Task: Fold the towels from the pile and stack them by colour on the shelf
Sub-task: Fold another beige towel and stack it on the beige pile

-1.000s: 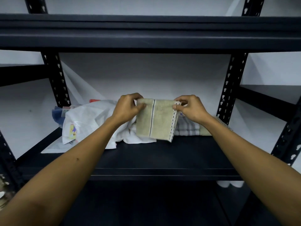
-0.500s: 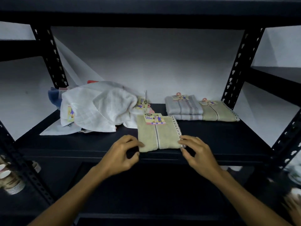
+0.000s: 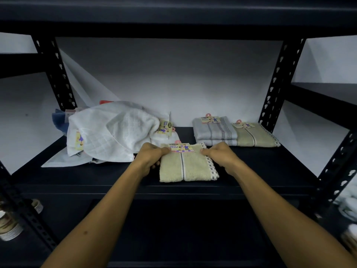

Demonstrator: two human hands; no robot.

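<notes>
A folded beige towel (image 3: 186, 167) with a grey stripe and a paper label lies flat near the front of the black shelf (image 3: 251, 171). My left hand (image 3: 150, 155) grips its far left corner and my right hand (image 3: 218, 154) grips its far right corner. Behind to the left sits the unfolded pile (image 3: 112, 132), mostly white towels with a blue one and something red peeking out at the back. At the back right lie two folded grey striped towels (image 3: 214, 132), one on the other, and beside them a folded beige towel (image 3: 255, 137).
Black perforated uprights (image 3: 278, 84) stand at both back corners, and an upper shelf board (image 3: 173, 18) hangs overhead. A stack of paper cups (image 3: 9, 227) sits low on the left. A white wall is behind the shelf.
The beige towel was held up in the air, then laid flat on the shelf. My hands have moved from its near edge to its far corners.
</notes>
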